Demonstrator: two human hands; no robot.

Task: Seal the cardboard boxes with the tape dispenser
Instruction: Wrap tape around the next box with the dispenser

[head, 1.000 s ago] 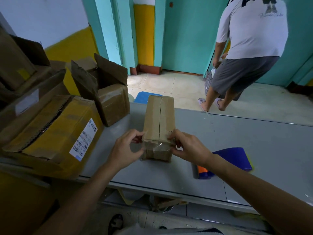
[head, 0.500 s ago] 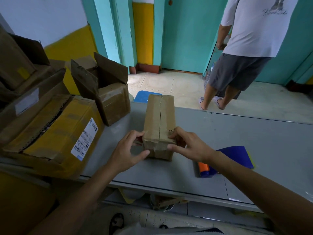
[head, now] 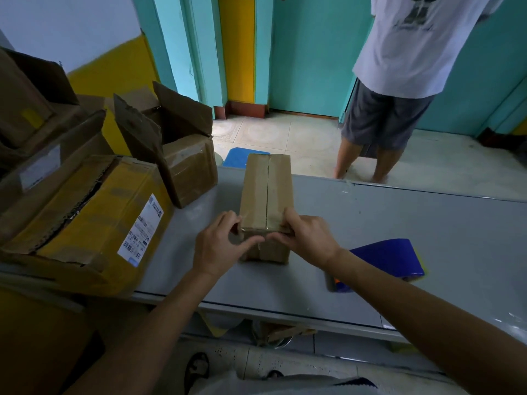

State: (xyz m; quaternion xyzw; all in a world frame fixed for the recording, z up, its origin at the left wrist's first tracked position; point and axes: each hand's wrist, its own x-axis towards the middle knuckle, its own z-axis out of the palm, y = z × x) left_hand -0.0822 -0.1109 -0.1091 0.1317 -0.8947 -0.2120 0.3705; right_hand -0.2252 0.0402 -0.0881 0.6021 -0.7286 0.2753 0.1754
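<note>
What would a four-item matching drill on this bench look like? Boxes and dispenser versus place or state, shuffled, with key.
1. small box
2. tape dispenser
3. labelled box
4. open box

A. flaps up, back left
B. lying unheld on the table, right side
C. gripped at its near end by left hand and right hand
D. yellow, left table edge

Pairs: 1-C, 2-B, 3-D, 4-A

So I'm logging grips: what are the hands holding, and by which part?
The left hand and right hand both hold the small cardboard box by its near end, one at each top corner.
</note>
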